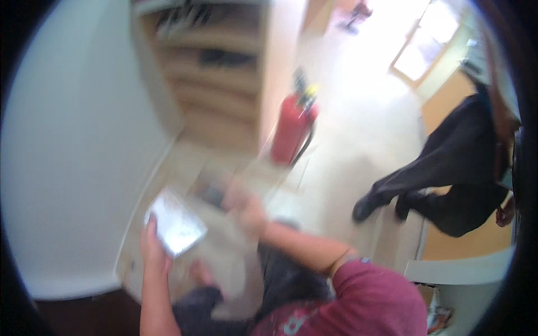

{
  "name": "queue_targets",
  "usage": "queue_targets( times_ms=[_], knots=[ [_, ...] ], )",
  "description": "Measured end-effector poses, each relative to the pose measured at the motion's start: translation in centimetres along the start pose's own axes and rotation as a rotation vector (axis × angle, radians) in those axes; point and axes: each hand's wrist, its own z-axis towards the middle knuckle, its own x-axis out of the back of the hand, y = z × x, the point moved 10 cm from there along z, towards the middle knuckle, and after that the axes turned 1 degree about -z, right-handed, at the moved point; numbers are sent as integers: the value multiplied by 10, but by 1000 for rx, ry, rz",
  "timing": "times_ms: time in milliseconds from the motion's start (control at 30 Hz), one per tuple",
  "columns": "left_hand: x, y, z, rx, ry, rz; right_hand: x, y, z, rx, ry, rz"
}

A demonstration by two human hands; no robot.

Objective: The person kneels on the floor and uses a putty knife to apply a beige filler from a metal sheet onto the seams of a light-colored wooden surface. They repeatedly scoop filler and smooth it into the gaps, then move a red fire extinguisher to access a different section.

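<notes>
A flat rectangular thing point(178, 224), whitish and shiny like a clear-wrapped packet, is in my left hand point(153, 246). The thumb lies over its near left edge and the fingers go underneath. My right hand point(245, 208) is raised to the right of it, apart from it, and smeared by motion. Just beyond the right fingers shows a dark grey blurred thing point(212, 187). Whether the hand holds it or it lies on the floor behind, I cannot tell.
A red fire extinguisher point(290, 131) stands on the pale floor ahead. Behind it is a wooden shelf unit point(216, 84) with dark items. A white wall point(73, 140) runs along the left. At the right a person in dark trousers point(448, 162) is beside a wooden panel point(457, 241).
</notes>
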Motion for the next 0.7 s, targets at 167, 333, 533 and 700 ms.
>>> queue_targets(
  times_ms=[167,333,533,700],
  knots=[
    [-43,2,3,49,-205,-317,-47,-77,1,683,-358,-389],
    [-97,35,41,-17,-294,-354,-14,-67,60,561,-517,-782],
    [-136,67,58,189,-167,-451,8,-109,124,393,-653,-1008],
    [-136,128,17,326,-36,-293,38,-159,141,121,-542,-818]
  ],
)
